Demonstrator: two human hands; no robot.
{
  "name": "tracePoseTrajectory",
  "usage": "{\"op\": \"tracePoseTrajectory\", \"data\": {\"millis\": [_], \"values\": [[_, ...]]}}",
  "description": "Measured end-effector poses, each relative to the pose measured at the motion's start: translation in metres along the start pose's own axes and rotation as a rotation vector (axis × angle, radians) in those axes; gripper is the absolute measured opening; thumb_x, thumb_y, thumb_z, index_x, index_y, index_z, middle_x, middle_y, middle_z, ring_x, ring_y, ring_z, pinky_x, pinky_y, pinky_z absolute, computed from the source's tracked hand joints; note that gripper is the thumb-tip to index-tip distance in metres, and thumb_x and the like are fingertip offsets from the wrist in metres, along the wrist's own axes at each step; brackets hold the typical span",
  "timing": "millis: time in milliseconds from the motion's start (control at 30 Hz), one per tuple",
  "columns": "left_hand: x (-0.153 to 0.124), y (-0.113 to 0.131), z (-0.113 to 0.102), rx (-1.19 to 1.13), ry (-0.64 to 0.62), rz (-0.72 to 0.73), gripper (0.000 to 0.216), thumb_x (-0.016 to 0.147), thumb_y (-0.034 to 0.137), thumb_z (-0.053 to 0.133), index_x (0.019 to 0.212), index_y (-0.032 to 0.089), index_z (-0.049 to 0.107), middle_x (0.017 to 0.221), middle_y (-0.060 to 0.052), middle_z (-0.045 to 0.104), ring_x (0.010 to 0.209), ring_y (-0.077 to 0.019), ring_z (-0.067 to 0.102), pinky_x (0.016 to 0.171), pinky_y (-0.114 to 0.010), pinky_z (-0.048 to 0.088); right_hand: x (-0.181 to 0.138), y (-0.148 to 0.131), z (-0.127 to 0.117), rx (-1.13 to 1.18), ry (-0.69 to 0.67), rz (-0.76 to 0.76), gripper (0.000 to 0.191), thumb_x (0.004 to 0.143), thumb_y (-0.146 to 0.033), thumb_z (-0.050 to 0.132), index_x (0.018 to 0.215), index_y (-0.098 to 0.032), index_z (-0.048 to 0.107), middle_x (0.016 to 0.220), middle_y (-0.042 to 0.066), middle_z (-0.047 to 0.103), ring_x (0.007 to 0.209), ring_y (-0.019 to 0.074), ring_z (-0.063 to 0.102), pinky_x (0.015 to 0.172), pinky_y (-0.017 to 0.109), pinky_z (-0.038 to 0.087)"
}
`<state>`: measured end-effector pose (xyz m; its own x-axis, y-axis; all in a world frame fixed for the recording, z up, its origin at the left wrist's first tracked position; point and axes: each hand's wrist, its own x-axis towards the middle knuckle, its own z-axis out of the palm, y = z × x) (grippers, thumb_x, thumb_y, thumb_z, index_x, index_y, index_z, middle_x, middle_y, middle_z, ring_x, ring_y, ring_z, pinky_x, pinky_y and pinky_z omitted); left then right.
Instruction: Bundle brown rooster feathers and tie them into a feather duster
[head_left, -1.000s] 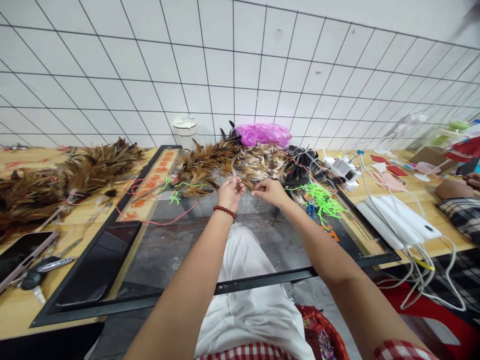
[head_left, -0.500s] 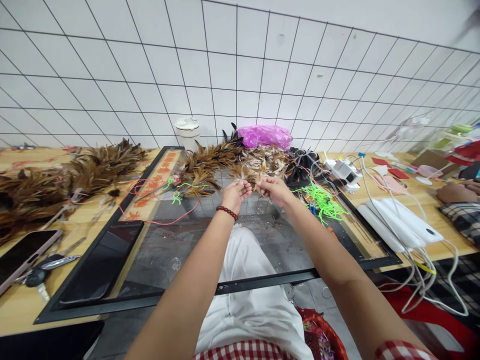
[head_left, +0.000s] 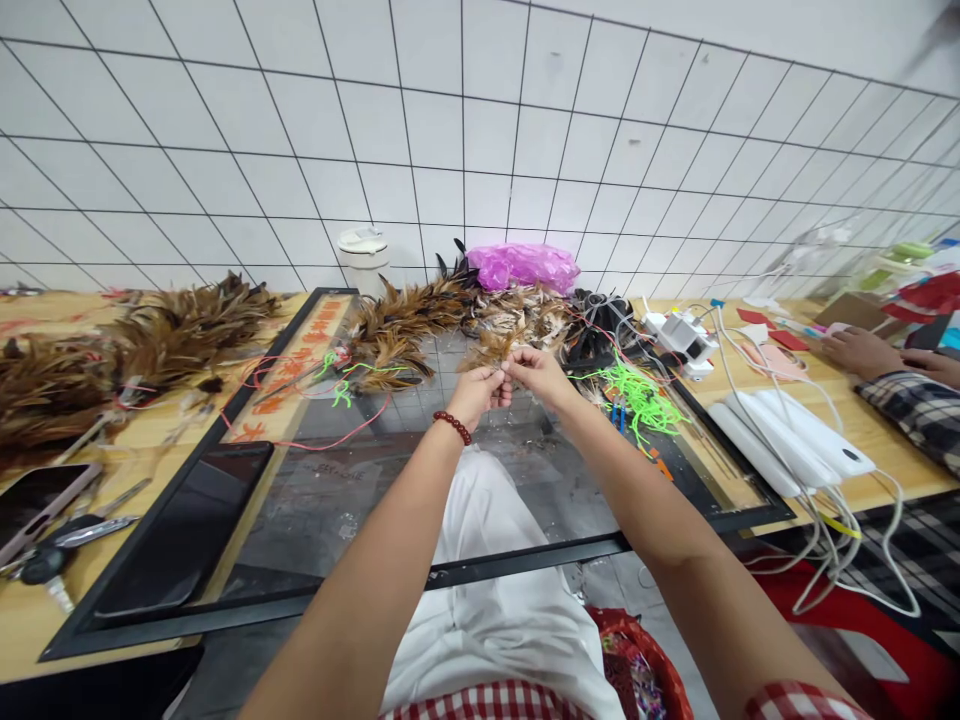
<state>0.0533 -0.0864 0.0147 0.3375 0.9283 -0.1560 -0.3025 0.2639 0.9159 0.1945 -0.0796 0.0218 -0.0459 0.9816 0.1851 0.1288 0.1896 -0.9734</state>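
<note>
Mid-frame: your left hand (head_left: 478, 397) and right hand (head_left: 541, 377) meet, fingertips pinching brown feathers (head_left: 492, 349); green cords (head_left: 637, 398) right of centre.

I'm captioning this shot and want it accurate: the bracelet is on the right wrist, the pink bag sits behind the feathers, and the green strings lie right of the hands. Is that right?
Not quite: the head view shows the bracelet on the wrist of the left hand, not the right hand. The rest stands: pink bag behind the feathers, green strings right of the hands.
</note>
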Motion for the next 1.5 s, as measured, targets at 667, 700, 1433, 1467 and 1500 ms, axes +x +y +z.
{"op": "tracePoseTrajectory", "data": {"millis": [667,700,1433,1467,1500], "values": [[0.005,0.003,-0.009,-0.303,0.257,0.148,0.009,0.083,0.016,0.055,0.076,0.012,0.058,0.063,-0.002,0.059,0.055,-0.0076,0.057,0.058,-0.021,0.049,0.004,-0.002,-0.011,-0.078,0.000,0.162,0.025,0.065,-0.039,0.069,0.066,-0.017,0.056,0.056,0.000,0.059,0.048,0.0098,0.049,0.049,0.023,0.038],[0.005,0.002,-0.008,-0.269,0.240,0.130,0.009,0.082,0.015,0.055,0.076,0.011,0.059,0.065,-0.003,0.061,0.057,-0.0086,0.059,0.059,-0.022,0.050,0.003,-0.003,-0.010,0.020,-0.021,0.184,0.029,0.062,-0.041,0.072,0.067,-0.017,0.057,0.057,0.000,0.059,0.048,0.0095,0.049,0.049,0.023,0.039],[0.004,0.005,-0.008,-0.226,0.151,0.147,0.011,0.077,0.021,0.065,0.075,0.012,0.060,0.059,0.001,0.055,0.049,-0.0066,0.052,0.050,-0.020,0.043,-0.001,0.007,-0.017,-0.828,0.024,-0.112,0.016,0.074,-0.030,0.062,0.080,-0.017,0.069,0.078,0.005,0.064,0.072,0.0157,0.055,0.068,0.026,0.040],[0.005,0.005,-0.008,-0.250,0.189,0.159,0.010,0.078,0.020,0.063,0.076,0.012,0.060,0.059,0.001,0.055,0.049,-0.0065,0.052,0.050,-0.020,0.042,-0.003,0.008,-0.017,-0.951,-0.007,-0.107,0.015,0.074,-0.028,0.061,0.082,-0.018,0.069,0.084,0.006,0.065,0.076,0.0173,0.056,0.069,0.027,0.040],[0.006,0.006,-0.009,-0.267,0.221,0.165,0.008,0.079,0.019,0.062,0.076,0.011,0.059,0.058,0.001,0.054,0.049,-0.0065,0.051,0.050,-0.020,0.042,-0.004,0.008,-0.016,-1.033,-0.029,-0.106,0.015,0.075,-0.027,0.060,0.083,-0.018,0.069,0.089,0.008,0.065,0.080,0.0184,0.056,0.070,0.027,0.040]]}}
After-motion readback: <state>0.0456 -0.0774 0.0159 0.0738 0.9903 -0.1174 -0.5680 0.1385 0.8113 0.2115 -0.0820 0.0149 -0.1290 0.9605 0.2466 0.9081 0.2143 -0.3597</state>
